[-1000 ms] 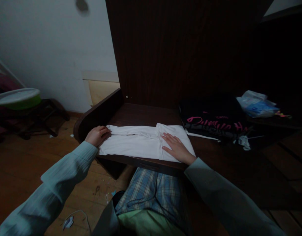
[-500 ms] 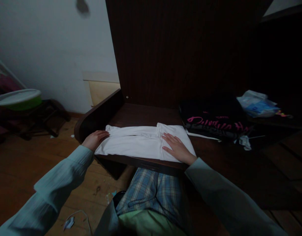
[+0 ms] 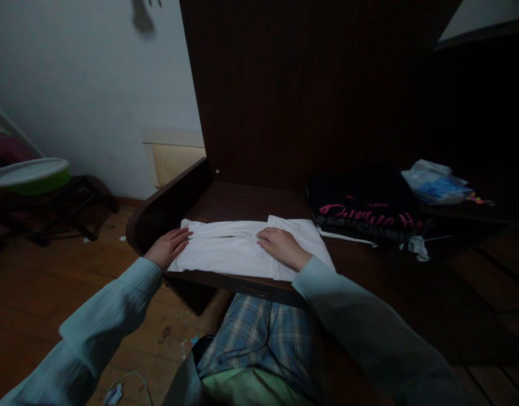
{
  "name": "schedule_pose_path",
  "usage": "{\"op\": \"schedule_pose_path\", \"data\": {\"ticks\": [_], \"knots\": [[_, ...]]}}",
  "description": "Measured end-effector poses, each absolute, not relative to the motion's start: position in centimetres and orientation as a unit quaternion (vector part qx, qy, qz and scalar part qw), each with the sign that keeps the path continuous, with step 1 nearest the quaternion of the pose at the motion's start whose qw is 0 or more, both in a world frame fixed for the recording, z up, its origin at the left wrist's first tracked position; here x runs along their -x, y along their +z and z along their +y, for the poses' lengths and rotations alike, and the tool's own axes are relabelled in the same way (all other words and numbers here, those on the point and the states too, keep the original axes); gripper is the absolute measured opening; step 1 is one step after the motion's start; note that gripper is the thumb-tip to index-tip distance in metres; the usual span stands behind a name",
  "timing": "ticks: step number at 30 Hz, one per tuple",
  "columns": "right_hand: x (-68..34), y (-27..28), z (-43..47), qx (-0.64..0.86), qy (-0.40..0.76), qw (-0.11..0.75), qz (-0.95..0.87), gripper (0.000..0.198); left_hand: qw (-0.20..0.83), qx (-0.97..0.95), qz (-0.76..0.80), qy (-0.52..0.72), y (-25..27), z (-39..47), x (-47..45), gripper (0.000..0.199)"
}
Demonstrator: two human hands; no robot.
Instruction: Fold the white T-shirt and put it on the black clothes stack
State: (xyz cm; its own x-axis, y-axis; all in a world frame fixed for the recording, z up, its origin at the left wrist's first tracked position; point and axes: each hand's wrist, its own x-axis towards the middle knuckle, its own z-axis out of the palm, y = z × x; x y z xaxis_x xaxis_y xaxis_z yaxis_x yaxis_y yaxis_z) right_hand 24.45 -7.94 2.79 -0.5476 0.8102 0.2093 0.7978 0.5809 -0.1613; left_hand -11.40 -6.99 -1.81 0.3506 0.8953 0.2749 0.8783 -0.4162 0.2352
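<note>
A white folded garment (image 3: 229, 259) lies lengthwise along the front of the dark wooden desk, with a seam-like gap along its upper part and a wider folded section at its right end. My left hand (image 3: 170, 247) rests on the garment's left end, its fingers stretched out over the cloth. On the right, my right hand (image 3: 282, 247) lies on the cloth by the edge of the wider section. Its fingers are slightly bent and point left, touching the fabric. Both hands press from above; I see no cloth gripped.
A folded black garment with pink lettering (image 3: 364, 206) sits to the right on the desk (image 3: 242, 198), near a clear and blue plastic package (image 3: 439, 183). The desk has a raised left side panel (image 3: 168, 194). Far left, a green basin (image 3: 37, 177) stands on a dark stool.
My right hand has slid left across the white garment, and its fingers are more bent. My left hand stays at the left end, having shifted only slightly. The view has tilted a little.
</note>
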Motion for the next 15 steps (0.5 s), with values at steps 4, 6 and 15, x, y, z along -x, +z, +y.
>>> {"op": "schedule_pose_path", "data": {"ticks": [4,6,15], "knots": [[-22.2,1.1,-7.2,0.464,-0.041,0.125,-0.876,0.019,0.039,-0.815,0.546,0.190,-2.6,-6.9,11.8,0.060],[-22.0,0.0,-6.9,0.465,-0.058,0.148,-0.871,0.019,0.052,-0.810,0.551,0.193,-2.7,-6.8,11.9,0.060],[-22.4,-0.6,-6.7,0.461,-0.043,0.281,-0.841,0.020,0.080,-0.766,0.594,0.230,-2.5,-7.2,11.2,0.056]]}}
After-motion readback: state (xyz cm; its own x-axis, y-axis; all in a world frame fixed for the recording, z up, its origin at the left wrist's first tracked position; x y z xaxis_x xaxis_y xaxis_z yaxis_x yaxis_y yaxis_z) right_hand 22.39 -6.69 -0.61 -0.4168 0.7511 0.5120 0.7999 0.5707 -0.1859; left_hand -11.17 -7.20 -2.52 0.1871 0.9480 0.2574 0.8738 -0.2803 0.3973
